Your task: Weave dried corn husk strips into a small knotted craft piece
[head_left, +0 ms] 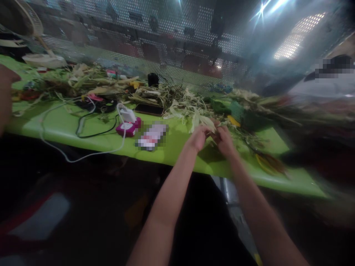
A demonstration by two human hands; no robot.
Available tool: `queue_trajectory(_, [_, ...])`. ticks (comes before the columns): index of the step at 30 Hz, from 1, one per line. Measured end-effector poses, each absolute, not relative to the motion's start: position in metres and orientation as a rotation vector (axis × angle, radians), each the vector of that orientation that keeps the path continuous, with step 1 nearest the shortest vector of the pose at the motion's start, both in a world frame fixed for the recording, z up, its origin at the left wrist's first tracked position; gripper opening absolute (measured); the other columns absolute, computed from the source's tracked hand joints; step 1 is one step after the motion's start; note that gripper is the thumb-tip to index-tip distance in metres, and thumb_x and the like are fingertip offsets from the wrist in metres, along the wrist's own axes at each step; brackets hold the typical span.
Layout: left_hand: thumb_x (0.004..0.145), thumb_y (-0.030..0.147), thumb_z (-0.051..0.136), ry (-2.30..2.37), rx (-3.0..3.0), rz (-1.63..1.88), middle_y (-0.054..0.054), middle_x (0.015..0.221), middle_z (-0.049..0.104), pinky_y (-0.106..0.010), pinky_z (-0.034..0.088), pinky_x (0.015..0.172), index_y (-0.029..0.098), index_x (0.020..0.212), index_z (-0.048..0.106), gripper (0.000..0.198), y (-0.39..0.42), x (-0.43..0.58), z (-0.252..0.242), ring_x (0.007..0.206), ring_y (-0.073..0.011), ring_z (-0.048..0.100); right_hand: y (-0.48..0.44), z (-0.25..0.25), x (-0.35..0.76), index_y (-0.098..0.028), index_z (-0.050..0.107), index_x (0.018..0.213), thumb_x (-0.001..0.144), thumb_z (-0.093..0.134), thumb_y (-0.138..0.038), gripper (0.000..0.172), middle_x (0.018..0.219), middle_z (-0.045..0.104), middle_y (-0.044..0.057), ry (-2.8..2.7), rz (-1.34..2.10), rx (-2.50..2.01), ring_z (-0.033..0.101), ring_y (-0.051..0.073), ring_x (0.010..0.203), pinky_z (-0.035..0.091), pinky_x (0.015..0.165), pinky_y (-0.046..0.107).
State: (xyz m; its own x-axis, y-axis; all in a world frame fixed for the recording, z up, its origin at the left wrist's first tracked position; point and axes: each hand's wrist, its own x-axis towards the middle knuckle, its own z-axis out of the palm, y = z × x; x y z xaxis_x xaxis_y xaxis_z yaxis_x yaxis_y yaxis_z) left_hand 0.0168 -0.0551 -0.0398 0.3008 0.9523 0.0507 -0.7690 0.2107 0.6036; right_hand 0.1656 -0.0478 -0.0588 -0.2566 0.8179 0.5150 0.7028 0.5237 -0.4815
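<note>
My left hand and my right hand meet above the green table, fingertips close together. Pinched between them is a pale dry husk, its light strips spreading up and left past my left fingers. Both hands look closed; motion blur hides exactly how the fingers sit on it. Just beyond lies a heap of dried husks and stalks. A green item and a small yellow piece are by my right hand.
On the green table lie a phone with a blurred screen, a dark phone and a purple power socket with a white charger and cables. A perforated metal panel stands behind. People sit at both sides.
</note>
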Motion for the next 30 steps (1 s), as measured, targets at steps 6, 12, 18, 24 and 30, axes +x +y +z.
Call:
queue_trajectory(6, [0.093, 0.028, 0.054, 0.387, 0.547, 1.314, -0.006, 0.083, 0.072, -0.032, 0.052, 0.089, 0.018, 0.085, 0.064, 0.016, -0.043, 0.02, -0.052, 0.093, -0.0176, 0.068, -0.055, -0.057, 0.158, -0.021, 0.059, 0.092, 0.082, 0.063, -0.042, 0.024, 0.081, 0.058, 0.004, -2.044, 0.399, -1.298, 0.055, 0.023, 0.074, 0.044, 0.07, 0.036])
queue_trajectory(12, [0.098, 0.023, 0.042, 0.307, 0.258, 1.465, 0.003, 0.056, 0.052, -0.032, 0.053, 0.089, 0.019, 0.074, 0.053, 0.027, -0.04, 0.011, -0.039, 0.064, -0.0107, 0.061, -0.065, -0.044, 0.159, -0.021, 0.059, 0.103, 0.082, 0.062, -0.06, 0.045, 0.086, 0.064, 0.003, -1.71, 0.872, -1.139, 0.057, 0.016, 0.069, 0.046, 0.065, 0.029])
queue_trajectory(18, [0.1, 0.024, 0.039, 0.247, 0.207, 1.477, 0.005, 0.053, 0.043, -0.033, 0.054, 0.089, 0.018, 0.073, 0.054, 0.031, -0.044, 0.01, -0.035, 0.056, -0.0087, 0.053, -0.063, -0.045, 0.159, -0.021, 0.062, 0.092, 0.081, 0.065, -0.06, 0.041, 0.086, 0.064, 0.002, -1.615, 0.953, -1.089, 0.059, 0.013, 0.065, 0.05, 0.064, 0.027])
queue_trajectory(24, [0.099, 0.024, 0.043, 0.265, 0.24, 1.44, 0.005, 0.055, 0.043, -0.032, 0.052, 0.09, 0.017, 0.075, 0.057, 0.028, -0.045, 0.011, -0.037, 0.059, -0.0089, 0.054, -0.055, -0.055, 0.157, -0.021, 0.058, 0.08, 0.069, 0.077, -0.056, 0.041, 0.069, 0.056, -0.004, -1.57, 0.955, -1.055, 0.054, 0.01, 0.057, 0.047, 0.055, 0.024])
queue_trajectory(30, [0.097, 0.023, 0.046, 0.265, 0.317, 1.436, 0.004, 0.058, 0.046, -0.03, 0.053, 0.086, 0.017, 0.076, 0.059, 0.025, -0.043, 0.012, -0.041, 0.06, -0.0092, 0.054, -0.057, -0.053, 0.158, -0.02, 0.06, 0.077, 0.069, 0.078, -0.053, 0.038, 0.064, 0.057, -0.003, -1.601, 0.958, -1.053, 0.054, 0.011, 0.054, 0.046, 0.051, 0.024])
